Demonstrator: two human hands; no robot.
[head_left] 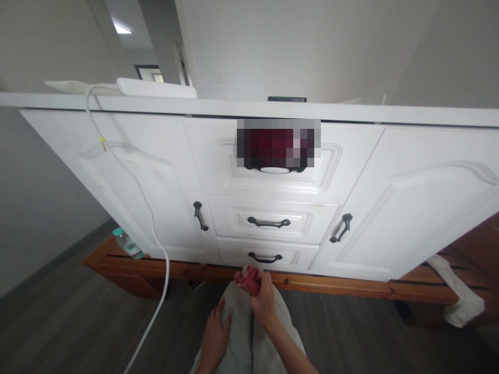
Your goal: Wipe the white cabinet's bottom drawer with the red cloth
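Note:
My right hand [263, 304] is closed around a crumpled red cloth [247, 280], held low just in front of the bottom drawer [234, 253] of a white cabinet [128, 171]. My left hand [215, 331] rests flat on my light-coloured trouser leg [239, 322], fingers together, holding nothing. The cloth sits just below the bottom drawer's black handle [265, 258].
The cabinet has three drawers with black handles, side doors, and stands on a brown wooden base [351, 286]. A white cable [156, 244] hangs down its left door to the floor. A plastic bottle [127, 244] lies at the left; a white cloth [460, 301] drapes at the right.

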